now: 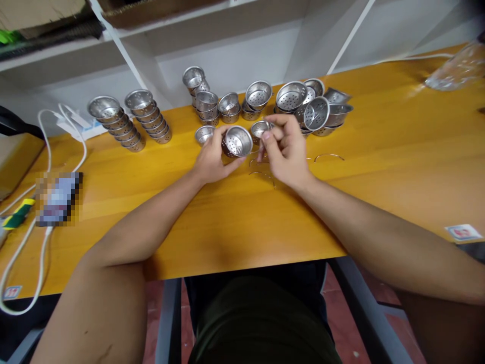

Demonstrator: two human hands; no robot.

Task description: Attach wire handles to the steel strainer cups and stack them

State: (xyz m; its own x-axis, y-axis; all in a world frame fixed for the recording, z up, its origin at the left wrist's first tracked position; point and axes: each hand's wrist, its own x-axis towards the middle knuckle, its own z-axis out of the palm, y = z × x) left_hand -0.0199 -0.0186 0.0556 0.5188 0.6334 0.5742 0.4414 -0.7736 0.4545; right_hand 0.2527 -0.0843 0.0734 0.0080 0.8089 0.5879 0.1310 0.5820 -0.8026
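Observation:
My left hand (212, 161) is closed round a small perforated metal strainer cup (238, 142), its open top tilted towards me. Just right of it, my right hand (288, 150) is raised with thumb and forefinger pinched together; what lies between them is too small to make out. Behind the hands, two more strainer cups stand on the table, one to the left (204, 134) and one partly hidden by my right fingers (258, 129). Thin curved wires (329, 155) lie on the table under and beside my right hand.
Stacks of strainer cups (120, 124) stand along the back of the wooden table (242, 222), with a looser pile (318, 112) at right. White cables (41, 253) and a blurred-out phone-like device (59, 199) lie at left. A clear plastic item (456, 68) sits at far right.

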